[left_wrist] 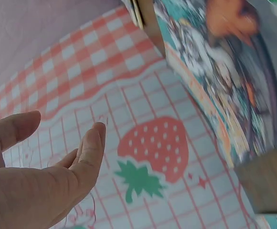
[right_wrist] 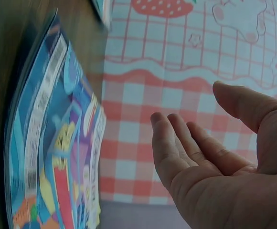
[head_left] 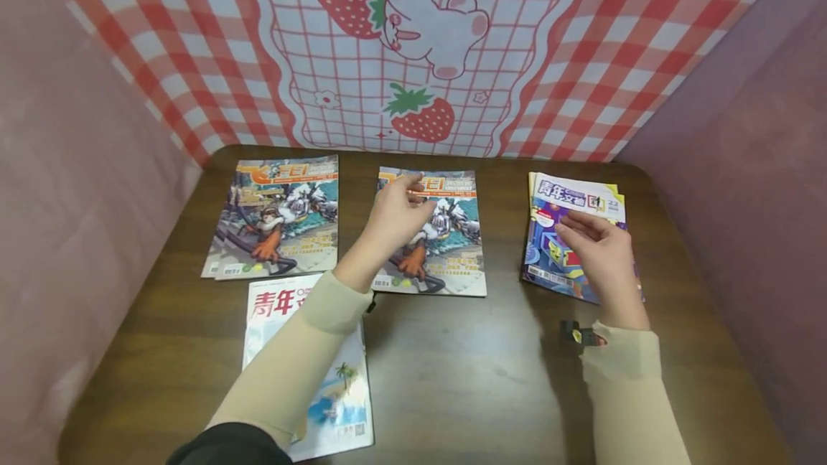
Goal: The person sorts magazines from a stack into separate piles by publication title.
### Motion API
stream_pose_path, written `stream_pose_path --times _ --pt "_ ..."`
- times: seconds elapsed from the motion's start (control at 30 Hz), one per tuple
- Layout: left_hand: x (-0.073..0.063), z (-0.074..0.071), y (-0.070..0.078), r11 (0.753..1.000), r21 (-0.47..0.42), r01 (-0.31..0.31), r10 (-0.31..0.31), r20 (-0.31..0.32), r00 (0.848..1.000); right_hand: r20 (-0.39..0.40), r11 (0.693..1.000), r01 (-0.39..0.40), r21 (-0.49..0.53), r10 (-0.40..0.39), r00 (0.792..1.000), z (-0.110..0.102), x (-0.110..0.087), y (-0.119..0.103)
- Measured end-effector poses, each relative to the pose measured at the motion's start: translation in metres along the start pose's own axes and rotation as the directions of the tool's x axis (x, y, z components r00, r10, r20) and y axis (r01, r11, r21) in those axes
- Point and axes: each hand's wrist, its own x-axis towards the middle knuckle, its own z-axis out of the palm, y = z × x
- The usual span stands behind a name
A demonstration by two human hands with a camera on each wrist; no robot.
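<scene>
In the head view my left hand (head_left: 402,215) hovers over the middle magazine (head_left: 452,250), which has a robot-like figure and orange title on its cover. Its thumb and fingers are apart with nothing between them, as the left wrist view also shows. My right hand (head_left: 602,257) is held above a small stack of magazines (head_left: 549,235) with a purple and blue cover on top. In the right wrist view its relaxed fingers (right_wrist: 165,143) and thumb stand apart, holding nothing. The sleeve hides part of a white magazine (head_left: 342,407) with a beach picture at the front left.
At the back left lies a stack of magazines (head_left: 284,214) with the same cover as the middle one. All rest on a brown wooden table (head_left: 452,372). Behind it hangs a red checked cloth (head_left: 213,56) with strawberries; pinkish curtains (head_left: 71,163) flank both sides.
</scene>
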Motion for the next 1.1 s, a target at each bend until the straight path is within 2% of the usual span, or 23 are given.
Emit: stream_pose_path --times 0.13,0.27,0.4,0.63,0.87,1.1 --pt "-0.010 -0.014 -0.009 1.000 -0.020 -0.002 0.001 -0.048 0.999 0.012 0.999 0.036 0.009 -0.036 0.999 0.011 -0.003 -0.004" --pt "-0.022 -0.027 -0.020 0.999 -0.036 0.008 -0.011 -0.084 0.996 0.056 0.997 0.063 0.049 -0.066 0.996 0.024 -0.006 -0.009" --pt "-0.030 -0.037 -0.029 0.995 -0.101 -0.001 -0.011 -0.112 0.994 0.091 0.994 0.084 0.068 -0.090 0.992 0.034 -0.010 -0.015" --pt "-0.039 -0.053 -0.042 0.983 -0.184 -0.015 -0.021 -0.194 0.981 0.122 0.997 0.071 0.036 -0.075 0.990 0.041 -0.015 -0.023" --pt "-0.047 -0.061 -0.054 0.986 -0.166 0.028 -0.060 -0.191 0.980 0.132 0.998 0.057 0.013 -0.058 0.990 0.047 -0.017 -0.025" --pt "-0.049 -0.062 -0.062 0.987 -0.155 0.040 -0.072 -0.201 0.977 0.134 0.995 0.091 0.036 -0.095 0.986 0.055 -0.015 -0.021"
